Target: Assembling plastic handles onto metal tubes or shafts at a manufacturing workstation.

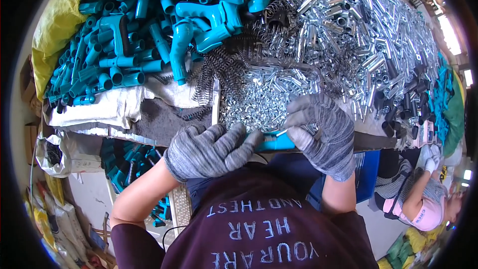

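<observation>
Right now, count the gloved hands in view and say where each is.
3. The left hand and right hand meet at the bench edge, both on a teal plastic part. A co-worker's white-gloved hand is at far right; their other hand may be hidden.

I sit at a long workbench (pixel 164 119) draped with white sacking (pixel 99 109). A yellow sack (pixel 55 25) bulges at its far left. Below on my left, filled bags (pixel 55 154) stand on a pale concrete floor (pixel 92 197). Bright daylight comes through windows (pixel 450 35) on my right, where another person (pixel 423 194) sits.
</observation>
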Action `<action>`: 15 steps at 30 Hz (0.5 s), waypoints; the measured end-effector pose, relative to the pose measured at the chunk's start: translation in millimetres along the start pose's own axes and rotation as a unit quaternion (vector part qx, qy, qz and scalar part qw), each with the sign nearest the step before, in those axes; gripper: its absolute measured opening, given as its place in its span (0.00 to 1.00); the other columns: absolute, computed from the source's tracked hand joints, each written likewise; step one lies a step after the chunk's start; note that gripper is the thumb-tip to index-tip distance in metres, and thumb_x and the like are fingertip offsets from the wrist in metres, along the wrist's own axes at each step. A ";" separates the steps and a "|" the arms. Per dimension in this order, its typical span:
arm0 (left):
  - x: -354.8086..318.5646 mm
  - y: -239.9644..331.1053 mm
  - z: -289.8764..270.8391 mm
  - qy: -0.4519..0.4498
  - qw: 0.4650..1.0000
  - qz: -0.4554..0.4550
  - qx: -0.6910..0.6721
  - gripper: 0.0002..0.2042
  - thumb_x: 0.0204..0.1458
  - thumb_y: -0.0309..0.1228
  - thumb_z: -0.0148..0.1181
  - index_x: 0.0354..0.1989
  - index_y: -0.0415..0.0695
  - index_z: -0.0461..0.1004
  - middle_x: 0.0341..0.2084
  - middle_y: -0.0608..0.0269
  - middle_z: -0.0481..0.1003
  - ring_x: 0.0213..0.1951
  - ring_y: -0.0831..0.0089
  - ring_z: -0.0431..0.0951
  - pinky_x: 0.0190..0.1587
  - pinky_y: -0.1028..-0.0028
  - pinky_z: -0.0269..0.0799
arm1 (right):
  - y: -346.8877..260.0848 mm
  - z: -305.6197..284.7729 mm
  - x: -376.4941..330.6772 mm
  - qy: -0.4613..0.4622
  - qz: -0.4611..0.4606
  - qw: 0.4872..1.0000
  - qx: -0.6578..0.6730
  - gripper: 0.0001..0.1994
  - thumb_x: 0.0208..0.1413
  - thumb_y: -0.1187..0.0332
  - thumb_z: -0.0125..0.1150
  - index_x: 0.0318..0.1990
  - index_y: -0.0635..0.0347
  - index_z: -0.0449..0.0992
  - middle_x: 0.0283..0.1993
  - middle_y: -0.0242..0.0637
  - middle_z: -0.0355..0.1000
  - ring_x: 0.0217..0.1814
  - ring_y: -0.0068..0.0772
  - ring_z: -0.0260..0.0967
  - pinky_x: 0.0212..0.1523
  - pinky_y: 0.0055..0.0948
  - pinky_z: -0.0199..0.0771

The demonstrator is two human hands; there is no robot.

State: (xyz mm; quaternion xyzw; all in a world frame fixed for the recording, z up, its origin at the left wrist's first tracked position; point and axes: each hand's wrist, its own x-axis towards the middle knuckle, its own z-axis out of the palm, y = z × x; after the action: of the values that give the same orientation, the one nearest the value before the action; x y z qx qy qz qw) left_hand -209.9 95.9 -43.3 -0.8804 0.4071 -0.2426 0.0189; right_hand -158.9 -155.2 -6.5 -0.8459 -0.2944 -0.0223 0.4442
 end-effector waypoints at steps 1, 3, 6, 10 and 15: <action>0.0 -1.3 -0.4 0.027 0.999 0.023 0.004 0.17 0.52 0.39 0.55 0.52 0.57 0.72 0.37 0.68 0.77 0.26 0.78 0.71 0.18 0.78 0.61 | 0.5 -0.2 -1.8 -0.020 -0.002 1.000 0.015 0.04 0.48 0.71 0.66 0.33 0.55 0.80 0.40 0.37 0.76 0.45 0.36 0.73 0.47 0.33 0.72; -2.5 -2.2 0.3 0.059 0.996 0.057 0.028 0.16 0.52 0.38 0.54 0.51 0.57 0.71 0.37 0.68 0.77 0.27 0.77 0.71 0.18 0.79 0.59 | -3.9 0.3 -5.2 -0.058 0.041 0.994 0.083 0.05 0.48 0.70 0.66 0.33 0.54 0.80 0.40 0.37 0.76 0.45 0.38 0.73 0.48 0.35 0.72; -1.9 -3.8 -2.2 0.061 0.995 0.076 0.033 0.15 0.52 0.36 0.54 0.50 0.57 0.71 0.38 0.68 0.77 0.28 0.76 0.71 0.18 0.79 0.59 | 0.9 1.9 -7.9 -0.098 0.037 0.992 0.064 0.05 0.48 0.69 0.66 0.33 0.55 0.80 0.40 0.37 0.76 0.45 0.39 0.73 0.48 0.37 0.72; -0.1 -4.6 -8.0 0.070 0.994 0.087 0.019 0.15 0.53 0.36 0.53 0.50 0.56 0.71 0.38 0.66 0.77 0.28 0.77 0.72 0.18 0.80 0.58 | 1.7 6.8 -9.0 -0.103 -0.005 0.992 0.067 0.06 0.47 0.69 0.67 0.33 0.55 0.80 0.39 0.38 0.76 0.44 0.39 0.73 0.48 0.37 0.72; 8.0 -5.9 -13.1 0.051 0.995 0.083 -0.005 0.18 0.46 0.38 0.58 0.48 0.56 0.72 0.37 0.65 0.77 0.28 0.76 0.74 0.19 0.79 0.60 | -3.3 3.9 -0.1 -0.122 -0.037 0.991 0.047 0.06 0.46 0.70 0.67 0.32 0.57 0.79 0.39 0.38 0.75 0.43 0.39 0.73 0.46 0.36 0.73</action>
State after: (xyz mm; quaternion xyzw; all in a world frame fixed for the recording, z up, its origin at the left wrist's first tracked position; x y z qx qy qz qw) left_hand -207.2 96.2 -27.1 -0.8302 0.4804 -0.2825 0.0145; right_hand -161.6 -150.9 -6.4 -0.8089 -0.3782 0.0788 0.4433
